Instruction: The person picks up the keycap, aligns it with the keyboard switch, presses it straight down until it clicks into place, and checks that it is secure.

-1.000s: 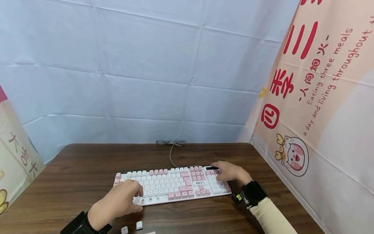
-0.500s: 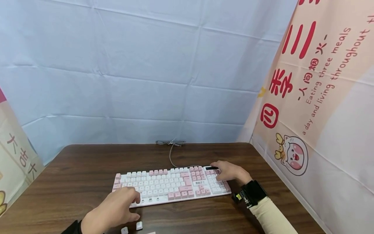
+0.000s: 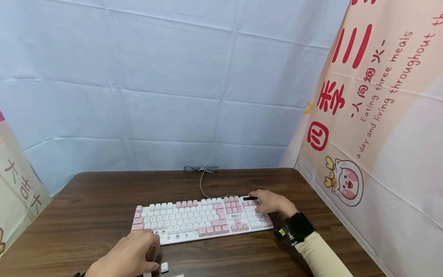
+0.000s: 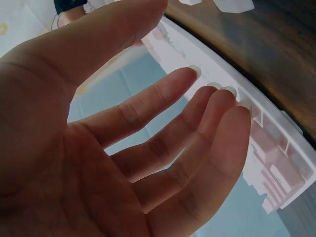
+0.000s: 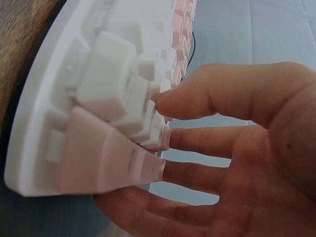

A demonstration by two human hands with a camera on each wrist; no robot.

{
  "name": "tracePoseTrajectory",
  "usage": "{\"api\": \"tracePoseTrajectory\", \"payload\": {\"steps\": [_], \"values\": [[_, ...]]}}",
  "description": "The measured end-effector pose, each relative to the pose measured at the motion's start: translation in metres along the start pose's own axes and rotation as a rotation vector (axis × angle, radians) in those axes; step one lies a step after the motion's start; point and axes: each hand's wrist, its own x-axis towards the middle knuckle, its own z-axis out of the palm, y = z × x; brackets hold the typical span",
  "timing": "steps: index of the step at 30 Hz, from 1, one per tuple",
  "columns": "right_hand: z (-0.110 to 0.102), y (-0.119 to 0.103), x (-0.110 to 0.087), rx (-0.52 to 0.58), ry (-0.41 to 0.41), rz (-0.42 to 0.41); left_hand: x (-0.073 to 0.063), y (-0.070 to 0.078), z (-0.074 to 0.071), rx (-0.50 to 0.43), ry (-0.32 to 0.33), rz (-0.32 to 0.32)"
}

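A pink and white keyboard [image 3: 202, 221] lies on the desk [image 3: 86, 200], cable running to the far edge. The left hand [image 3: 126, 257] hovers at its near left corner, fingers [image 4: 207, 128] loose and straight, gripping nothing, just beside a loose keycap [image 3: 164, 267]. The right hand [image 3: 273, 203] rests on the keyboard's right end, fingers [image 5: 207, 101] relaxed on the keys
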Motion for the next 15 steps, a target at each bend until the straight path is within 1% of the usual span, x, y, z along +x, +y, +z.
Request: {"api": "tracePoseTrajectory", "payload": {"steps": [4, 7, 10, 15], "values": [[0.0013, 0.0000, -0.0011, 0.006, -0.001, 0.004, -0.0015, -0.0005, 0.0031, 0.033, 0.015, 0.030], [0.0017, -0.0001, -0.0016, 0.009, 0.003, 0.003, -0.0016, -0.0007, 0.0030, 0.023, -0.008, 0.038], [0.0012, 0.0001, -0.0016, 0.014, 0.004, -0.001, -0.0010, 0.0003, 0.0021, -0.005, -0.040, 0.027], [-0.0001, 0.0000, -0.0014, 0.015, 0.004, 0.000, -0.0031, 0.0024, 0.0016, -0.046, -0.072, -0.031]]}}
